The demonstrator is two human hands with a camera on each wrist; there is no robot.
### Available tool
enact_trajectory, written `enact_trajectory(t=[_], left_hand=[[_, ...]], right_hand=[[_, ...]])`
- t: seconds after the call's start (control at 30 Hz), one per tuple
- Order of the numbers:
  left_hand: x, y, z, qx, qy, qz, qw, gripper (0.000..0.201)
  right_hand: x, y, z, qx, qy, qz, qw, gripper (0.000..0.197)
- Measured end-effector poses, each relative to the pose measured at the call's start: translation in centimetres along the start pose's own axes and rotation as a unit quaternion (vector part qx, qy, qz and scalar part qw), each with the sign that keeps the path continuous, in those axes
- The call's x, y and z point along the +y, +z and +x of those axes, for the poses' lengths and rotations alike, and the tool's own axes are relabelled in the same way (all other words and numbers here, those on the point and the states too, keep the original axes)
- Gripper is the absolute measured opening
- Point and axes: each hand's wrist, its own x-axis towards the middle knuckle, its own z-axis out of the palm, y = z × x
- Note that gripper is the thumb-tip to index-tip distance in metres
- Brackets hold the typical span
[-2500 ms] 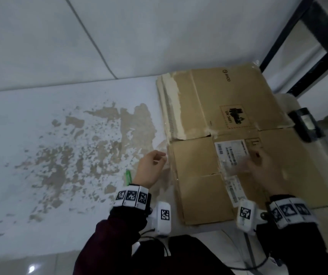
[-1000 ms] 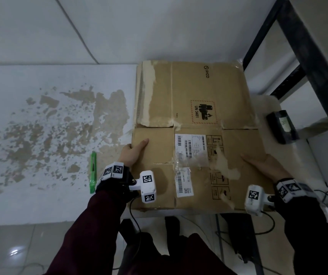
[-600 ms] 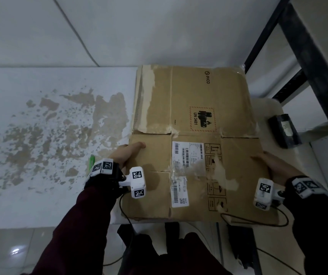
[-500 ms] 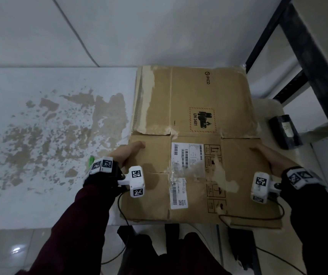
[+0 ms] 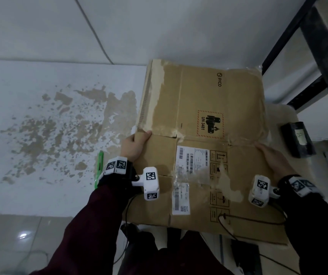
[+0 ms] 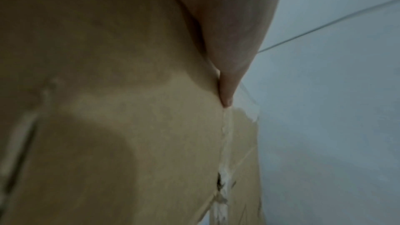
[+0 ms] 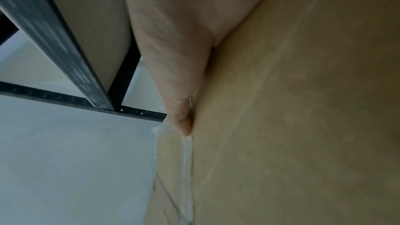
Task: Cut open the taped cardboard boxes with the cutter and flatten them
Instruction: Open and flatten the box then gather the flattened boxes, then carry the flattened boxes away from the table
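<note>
The cutter is partly hidden behind the left wrist, and the shipping label print is unreadable.

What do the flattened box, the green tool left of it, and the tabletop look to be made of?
Flattened brown box: corrugated cardboard, matte; fluting shows along its torn left edge, with glossy clear tape remnants.
Slim green cutter: probably plastic-bodied; too small to confirm.
White tabletop: white coating flaked off a brown base, possibly wood or board.

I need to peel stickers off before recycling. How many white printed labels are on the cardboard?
2. One larger label sits near the middle of the flattened cardboard; a smaller label lies below it, nearer the person, partly under clear tape. The underside may hide more.
</note>
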Motion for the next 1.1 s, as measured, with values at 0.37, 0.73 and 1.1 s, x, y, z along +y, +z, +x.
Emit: enact_trajectory(t=[0.37, 0.73, 1.1], left_hand=[[-0.5, -7.0, -7.5, 0.093, 0.09, -0.043, 0.991, 0.037], [-4.1, -23.5, -13.3, 0.223, 0.094, -0.123, 0.962, 0.031], [-12.0, -45.4, -14.8, 0.328, 0.02, -0.199, 0.923, 0.022]], right_hand=[[-2.3, 2.0, -8.6, 0.009, -0.109, 0.077, 0.991, 0.057], [-9.9, 14.8, -16.9, -0.096, -0.222, 0.045, 0.969, 0.033], [-16.4, 38.4, -28.8, -0.225, -0.294, -0.013, 0.929, 0.02]])
